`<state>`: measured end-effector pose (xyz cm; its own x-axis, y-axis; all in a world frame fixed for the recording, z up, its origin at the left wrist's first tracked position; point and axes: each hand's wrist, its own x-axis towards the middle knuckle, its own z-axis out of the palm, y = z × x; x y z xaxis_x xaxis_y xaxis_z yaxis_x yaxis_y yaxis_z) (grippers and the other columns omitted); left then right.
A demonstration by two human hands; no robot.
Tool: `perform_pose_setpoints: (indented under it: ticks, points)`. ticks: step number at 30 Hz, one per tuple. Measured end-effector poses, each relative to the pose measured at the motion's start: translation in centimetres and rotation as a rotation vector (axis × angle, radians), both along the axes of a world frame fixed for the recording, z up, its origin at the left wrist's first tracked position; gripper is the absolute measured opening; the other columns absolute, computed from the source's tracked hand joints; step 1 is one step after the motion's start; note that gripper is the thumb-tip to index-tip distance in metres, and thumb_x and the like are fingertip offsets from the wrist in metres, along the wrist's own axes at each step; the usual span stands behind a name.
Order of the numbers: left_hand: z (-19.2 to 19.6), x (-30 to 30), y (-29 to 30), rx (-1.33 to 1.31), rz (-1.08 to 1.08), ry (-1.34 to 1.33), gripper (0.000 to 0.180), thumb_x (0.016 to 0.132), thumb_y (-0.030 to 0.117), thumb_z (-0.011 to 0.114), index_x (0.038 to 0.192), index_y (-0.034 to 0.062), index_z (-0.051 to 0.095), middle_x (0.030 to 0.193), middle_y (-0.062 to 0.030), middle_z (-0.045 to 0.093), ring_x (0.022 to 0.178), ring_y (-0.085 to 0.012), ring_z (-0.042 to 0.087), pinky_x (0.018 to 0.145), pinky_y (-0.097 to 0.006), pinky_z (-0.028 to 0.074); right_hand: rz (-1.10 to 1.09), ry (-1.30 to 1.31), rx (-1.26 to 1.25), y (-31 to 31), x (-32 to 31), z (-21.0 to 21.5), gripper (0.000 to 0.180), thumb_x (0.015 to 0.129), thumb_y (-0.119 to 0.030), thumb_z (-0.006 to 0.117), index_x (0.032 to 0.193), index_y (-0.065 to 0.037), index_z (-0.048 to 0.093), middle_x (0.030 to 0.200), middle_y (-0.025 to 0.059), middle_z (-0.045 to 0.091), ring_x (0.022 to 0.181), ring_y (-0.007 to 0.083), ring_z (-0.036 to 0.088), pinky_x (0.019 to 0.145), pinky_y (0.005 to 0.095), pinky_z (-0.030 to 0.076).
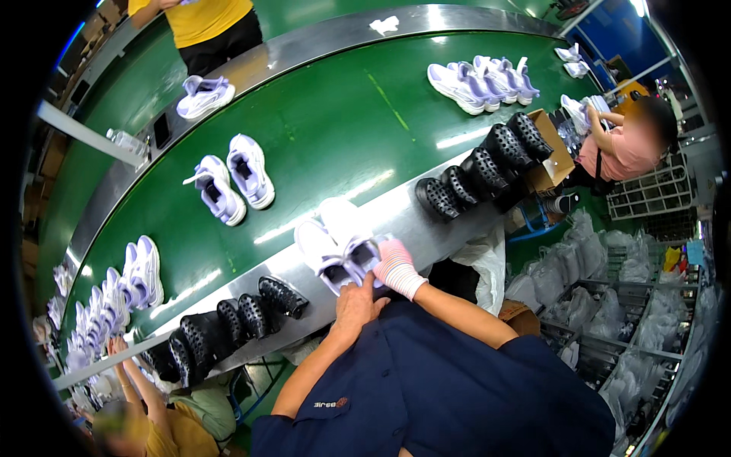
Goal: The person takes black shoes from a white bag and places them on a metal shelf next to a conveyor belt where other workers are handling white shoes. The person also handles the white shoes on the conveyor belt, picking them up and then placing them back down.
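Note:
A pair of white and lavender sneakers rests in front of me at the bench edge, heels toward me. My bare left hand point(354, 308) has its fingers at the heel of the left sneaker point(318, 247). Around the heel side of the right sneaker point(343, 219) closes my right hand point(399, 269), in a striped pink and white glove. The fingertips of both hands are partly hidden by the shoes. Black perforated shoe-shaped forms point(255, 314) stand in a row to the left, and more such forms point(487, 171) stand to the right.
Across the green conveyor belt point(327, 145) sit a sneaker pair point(232, 179), a group at far right point(483, 82) and a row at left point(114, 297). Co-workers sit at left point(164, 423) and right point(624, 148); another person stands opposite point(209, 27). Racks with plastic-wrapped items point(609, 308) flank my right.

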<state>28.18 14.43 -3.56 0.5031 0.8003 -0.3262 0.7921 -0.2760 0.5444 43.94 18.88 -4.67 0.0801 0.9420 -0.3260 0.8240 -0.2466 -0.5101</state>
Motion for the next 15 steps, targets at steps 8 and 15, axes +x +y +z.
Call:
perform_pose_setpoints:
  ticks: [8, 15]
  points:
    - [-0.9, 1.1, 9.3, 0.283, 0.105, 0.034, 0.032, 0.080, 0.016, 0.076, 0.107, 0.0046, 0.066, 0.078, -0.0235, 0.067, 0.074, -0.0427, 0.067, 0.066, -0.054, 0.054, -0.037, 0.299, -0.041, 5.2, 7.9, 6.0, 0.049, 0.091, -0.035, 0.070, 0.126, -0.001, 0.067, 0.110, 0.0235, 0.073, 0.106, 0.0353, 0.071, 0.094, 0.0405, 0.055]
    - [2.2, 2.0, 24.0, 0.151, 0.179, 0.277, 0.073, 0.082, 0.029, 0.083, 0.147, 0.0185, 0.049, 0.134, -0.0211, 0.057, 0.125, -0.0390, 0.053, 0.101, -0.053, 0.048, -0.177, 0.010, 0.078, 21.3, 19.6, 8.0, 0.055, 0.085, -0.037, 0.068, 0.122, 0.004, 0.067, 0.122, 0.0281, 0.068, 0.115, 0.0390, 0.066, 0.104, 0.0402, 0.050]
